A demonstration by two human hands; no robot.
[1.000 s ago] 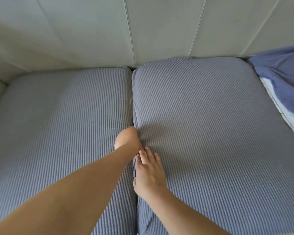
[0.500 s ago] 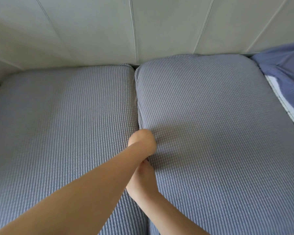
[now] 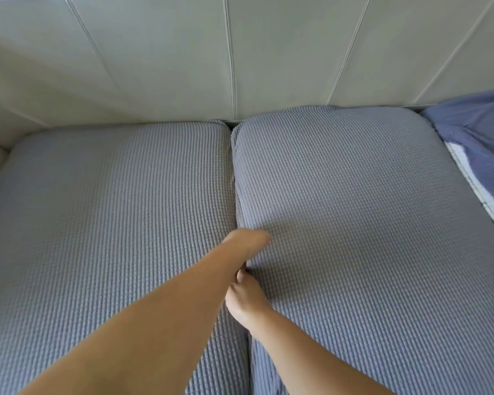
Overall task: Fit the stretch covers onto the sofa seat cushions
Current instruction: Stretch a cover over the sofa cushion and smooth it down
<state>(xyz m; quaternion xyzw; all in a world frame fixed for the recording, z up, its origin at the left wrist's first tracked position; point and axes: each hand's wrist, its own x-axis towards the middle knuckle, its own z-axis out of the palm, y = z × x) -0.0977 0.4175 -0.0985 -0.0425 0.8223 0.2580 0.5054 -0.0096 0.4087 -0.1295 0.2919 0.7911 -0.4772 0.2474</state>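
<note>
The right hand (image 3: 247,302) lies at the seam between the 2 covered seat cushions, fingertips hidden under the left wrist. The left hand (image 3: 247,242) has slid farther right onto the right cushion (image 3: 368,238); neither grip can be made out. The left cushion (image 3: 103,223) adjoins. No writing shows. Beyond stands the pale backrest (image 3: 169,61).

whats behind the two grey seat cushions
A pale sofa back with stitched seams rises right behind both covered cushions. Whatever lies down in the crack between cushions and back is hidden.
</note>
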